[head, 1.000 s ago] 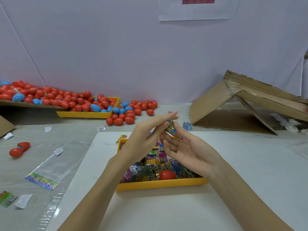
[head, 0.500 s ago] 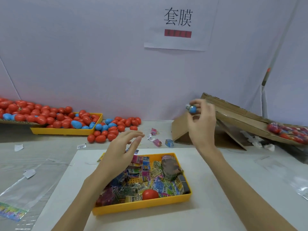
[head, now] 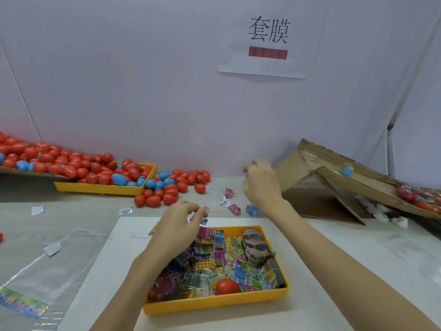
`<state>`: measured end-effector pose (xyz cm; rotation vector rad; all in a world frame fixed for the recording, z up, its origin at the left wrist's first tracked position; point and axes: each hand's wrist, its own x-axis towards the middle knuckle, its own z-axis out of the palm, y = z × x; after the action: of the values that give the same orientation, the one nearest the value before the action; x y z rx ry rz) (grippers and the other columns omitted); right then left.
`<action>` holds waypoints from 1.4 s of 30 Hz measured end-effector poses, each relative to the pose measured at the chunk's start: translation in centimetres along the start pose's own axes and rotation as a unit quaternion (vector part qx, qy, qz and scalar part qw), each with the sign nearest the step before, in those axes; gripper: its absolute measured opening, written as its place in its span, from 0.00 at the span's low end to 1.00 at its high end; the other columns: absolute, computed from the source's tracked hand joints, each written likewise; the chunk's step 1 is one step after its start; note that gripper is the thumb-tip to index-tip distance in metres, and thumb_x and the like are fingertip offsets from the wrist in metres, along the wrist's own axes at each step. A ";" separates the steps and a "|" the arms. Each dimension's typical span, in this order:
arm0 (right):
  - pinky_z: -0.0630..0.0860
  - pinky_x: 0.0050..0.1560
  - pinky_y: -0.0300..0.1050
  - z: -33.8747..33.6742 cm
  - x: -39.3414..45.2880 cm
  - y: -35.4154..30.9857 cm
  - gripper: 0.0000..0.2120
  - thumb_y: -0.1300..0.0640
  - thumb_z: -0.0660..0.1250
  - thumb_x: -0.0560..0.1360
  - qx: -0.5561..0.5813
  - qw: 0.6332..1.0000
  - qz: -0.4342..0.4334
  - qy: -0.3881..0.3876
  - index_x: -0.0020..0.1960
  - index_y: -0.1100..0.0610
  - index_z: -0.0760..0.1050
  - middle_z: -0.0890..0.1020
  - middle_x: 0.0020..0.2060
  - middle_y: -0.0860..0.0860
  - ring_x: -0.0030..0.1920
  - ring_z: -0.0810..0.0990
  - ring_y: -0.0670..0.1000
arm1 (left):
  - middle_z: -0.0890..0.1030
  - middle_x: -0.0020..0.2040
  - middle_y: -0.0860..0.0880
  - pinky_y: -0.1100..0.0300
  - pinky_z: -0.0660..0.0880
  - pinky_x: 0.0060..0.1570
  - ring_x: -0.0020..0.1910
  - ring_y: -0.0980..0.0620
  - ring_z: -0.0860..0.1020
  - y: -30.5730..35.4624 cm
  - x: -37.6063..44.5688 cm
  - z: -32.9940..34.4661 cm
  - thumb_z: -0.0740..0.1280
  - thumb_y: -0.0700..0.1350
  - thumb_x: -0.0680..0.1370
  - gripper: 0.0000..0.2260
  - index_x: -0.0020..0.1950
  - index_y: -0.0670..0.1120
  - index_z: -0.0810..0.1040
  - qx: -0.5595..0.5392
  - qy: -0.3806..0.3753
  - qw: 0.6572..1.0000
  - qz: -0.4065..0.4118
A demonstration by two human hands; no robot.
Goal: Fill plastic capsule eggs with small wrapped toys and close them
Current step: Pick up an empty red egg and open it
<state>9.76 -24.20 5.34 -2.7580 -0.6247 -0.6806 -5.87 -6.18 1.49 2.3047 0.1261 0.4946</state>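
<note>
My left hand point(head: 179, 223) hovers over the far edge of the yellow tray point(head: 214, 304) of small wrapped toys point(head: 238, 271). Its fingertips curl down onto a small packet point(head: 200, 220); whether they pinch it is unclear. A red capsule egg point(head: 227, 286) lies in the tray near its front. My right hand point(head: 261, 185) is raised at the back near the wall, fingers loosely curled and holding nothing. A blue egg point(head: 346, 170) sits on the cardboard ramp point(head: 372, 180) to the right, apart from that hand.
A second yellow tray point(head: 100, 188) and a cardboard sheet at back left hold several red and blue eggs point(head: 95, 168), with more loose on the table point(head: 167, 192). Filled eggs point(head: 415, 194) collect at the ramp's low end. Loose packets point(head: 235, 209) and clear bags point(head: 35, 278) lie around.
My right hand carried the blue egg up to the cardboard ramp and let it go; the egg now lies on the ramp. My left hand dropped to the tray's far edge and curled its fingers.
</note>
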 end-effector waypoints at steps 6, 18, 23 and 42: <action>0.69 0.73 0.55 5.5 2.2 -6.4 0.25 0.62 0.63 0.83 0.131 0.965 -0.108 -0.198 0.79 0.54 0.66 0.71 0.75 0.56 0.74 0.70 0.59 | 0.81 0.56 0.48 0.55 0.70 0.57 0.60 0.50 0.75 -1.4 0.0 0.7 0.63 0.46 0.85 0.12 0.56 0.46 0.85 0.054 0.018 0.998 -0.042; 0.72 0.64 0.47 5.9 1.9 -7.3 0.23 0.58 0.74 0.78 0.215 0.963 -0.073 -0.146 0.71 0.57 0.76 0.79 0.64 0.57 0.62 0.78 0.56 | 0.79 0.59 0.48 0.55 0.72 0.57 0.60 0.49 0.76 -1.0 -0.1 0.1 0.65 0.45 0.84 0.09 0.61 0.47 0.82 0.046 0.050 0.996 -0.051; 0.80 0.51 0.42 -0.6 -3.9 -5.7 0.20 0.43 0.75 0.75 0.372 0.913 -0.028 -0.166 0.59 0.55 0.83 0.86 0.47 0.48 0.46 0.84 0.47 | 0.79 0.60 0.51 0.56 0.78 0.55 0.57 0.52 0.78 0.3 -0.4 -0.8 0.74 0.44 0.79 0.17 0.67 0.48 0.76 -0.024 0.072 0.996 0.037; 0.78 0.55 0.46 -1.8 -12.4 -3.2 0.11 0.46 0.69 0.81 0.217 0.973 -0.023 -0.079 0.58 0.51 0.81 0.82 0.50 0.46 0.51 0.77 0.45 | 0.84 0.53 0.52 0.60 0.81 0.53 0.51 0.54 0.84 2.1 -0.6 -0.7 0.68 0.39 0.83 0.10 0.63 0.48 0.81 -0.142 0.047 0.977 0.149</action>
<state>-2.32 -26.24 1.22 -2.4072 -0.7686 -0.2875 -6.85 -7.32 3.26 2.0263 -0.2358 0.7238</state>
